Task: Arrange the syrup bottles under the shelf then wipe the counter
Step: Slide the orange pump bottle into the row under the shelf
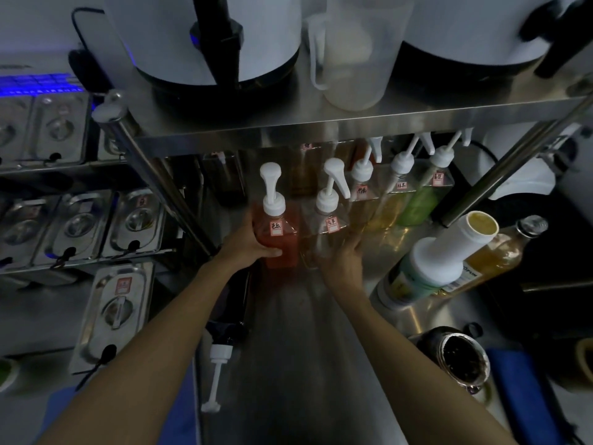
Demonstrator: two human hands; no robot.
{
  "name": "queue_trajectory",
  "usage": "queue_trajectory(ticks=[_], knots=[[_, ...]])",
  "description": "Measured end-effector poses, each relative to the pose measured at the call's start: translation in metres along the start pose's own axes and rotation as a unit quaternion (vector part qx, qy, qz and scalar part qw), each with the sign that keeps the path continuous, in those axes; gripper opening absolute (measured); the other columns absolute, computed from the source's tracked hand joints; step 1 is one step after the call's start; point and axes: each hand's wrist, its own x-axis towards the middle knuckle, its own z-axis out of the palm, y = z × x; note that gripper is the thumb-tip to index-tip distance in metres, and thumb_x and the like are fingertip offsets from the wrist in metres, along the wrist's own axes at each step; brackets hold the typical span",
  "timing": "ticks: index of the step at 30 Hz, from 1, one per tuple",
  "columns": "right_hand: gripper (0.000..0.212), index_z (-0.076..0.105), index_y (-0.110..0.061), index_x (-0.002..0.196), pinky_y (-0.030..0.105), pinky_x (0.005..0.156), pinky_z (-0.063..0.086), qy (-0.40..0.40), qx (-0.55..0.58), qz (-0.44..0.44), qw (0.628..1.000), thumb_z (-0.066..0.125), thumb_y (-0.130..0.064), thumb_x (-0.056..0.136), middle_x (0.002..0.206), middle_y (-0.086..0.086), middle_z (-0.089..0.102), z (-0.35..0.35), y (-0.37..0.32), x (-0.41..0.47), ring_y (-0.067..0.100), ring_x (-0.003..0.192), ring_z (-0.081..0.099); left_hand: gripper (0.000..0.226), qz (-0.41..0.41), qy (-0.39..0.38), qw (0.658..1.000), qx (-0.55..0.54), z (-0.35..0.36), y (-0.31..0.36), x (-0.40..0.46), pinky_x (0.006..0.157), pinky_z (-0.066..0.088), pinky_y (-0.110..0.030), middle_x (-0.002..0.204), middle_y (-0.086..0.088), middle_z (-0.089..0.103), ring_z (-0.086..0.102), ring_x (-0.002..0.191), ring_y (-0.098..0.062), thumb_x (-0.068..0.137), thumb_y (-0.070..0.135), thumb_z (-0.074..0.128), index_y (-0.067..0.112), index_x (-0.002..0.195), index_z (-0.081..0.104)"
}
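Observation:
My left hand [248, 240] grips a red syrup pump bottle [275, 239] standing on the steel counter [305, 348] at the front edge of the steel shelf [321, 123]. My right hand [341, 261] wraps a clear pump bottle [327, 232] right beside it. Further back under the shelf stand a pale amber bottle [361, 200], a yellow bottle [390, 207] and a green bottle [423, 200], all with white pumps. More dark bottles sit dimly behind them.
A dark pump bottle [229, 316] lies on its side by my left forearm. A white-capped bottle [430, 261] and an amber glass bottle [494, 252] lean at right. An open dark jar [462, 358] and blue cloth [519, 387] lie front right. Lidded steel pans [112, 309] fill the left.

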Motion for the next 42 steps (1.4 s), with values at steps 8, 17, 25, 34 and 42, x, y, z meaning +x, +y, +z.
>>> queue_trajectory(ticks=[8,17,25,34,42], knots=[[0.081,0.026,-0.005,0.133,0.048,0.083,0.047,0.037,0.012,-0.025,0.999,0.073,-0.045,0.08,0.124,0.023,0.053,0.014,-0.004,0.01,0.048,0.106,0.057,0.113,0.002,0.021,1.0,-0.02,0.001,-0.001,0.007,0.104,0.046,-0.038,0.13,0.009,0.054,0.055,0.12,-0.011,0.047,0.025,0.097,0.025,0.139,0.033],[0.079,0.028,-0.006,0.131,0.048,0.084,0.048,0.053,0.006,-0.045,0.998,0.077,-0.039,0.078,0.127,0.021,0.05,0.027,-0.006,0.024,0.045,0.105,0.058,0.113,-0.003,0.022,0.999,-0.032,-0.001,0.005,0.02,0.105,0.046,-0.046,0.129,0.013,0.056,0.056,0.121,-0.012,0.043,0.033,0.096,0.032,0.136,0.032],[0.081,0.029,-0.004,0.134,0.047,0.085,0.048,0.067,0.044,-0.059,0.995,0.078,-0.032,0.077,0.131,0.021,0.044,0.035,-0.008,0.032,0.044,0.109,0.055,0.114,-0.014,0.023,0.999,-0.027,-0.007,0.01,0.031,0.105,0.045,-0.05,0.132,0.012,0.056,0.056,0.123,-0.015,0.041,0.039,0.095,0.04,0.135,0.031],[0.055,0.032,0.001,0.128,0.044,0.093,0.05,0.057,0.037,-0.034,0.997,0.065,0.008,0.084,0.136,0.02,0.038,0.042,0.003,0.04,0.037,0.113,0.054,0.112,-0.01,0.024,0.999,-0.032,-0.009,0.011,0.04,0.106,0.045,-0.05,0.133,0.008,0.055,0.055,0.124,-0.016,0.051,0.022,0.095,0.032,0.141,0.029],[0.055,0.031,-0.004,0.137,0.05,0.095,0.047,0.048,0.117,0.121,0.985,0.061,-0.012,0.091,0.127,0.025,0.056,0.056,0.013,0.047,0.043,0.115,0.055,0.115,-0.005,0.01,1.0,-0.011,-0.013,0.007,0.045,0.106,0.046,-0.047,0.134,0.011,0.053,0.054,0.124,-0.014,0.052,0.029,0.095,0.031,0.144,0.026]])
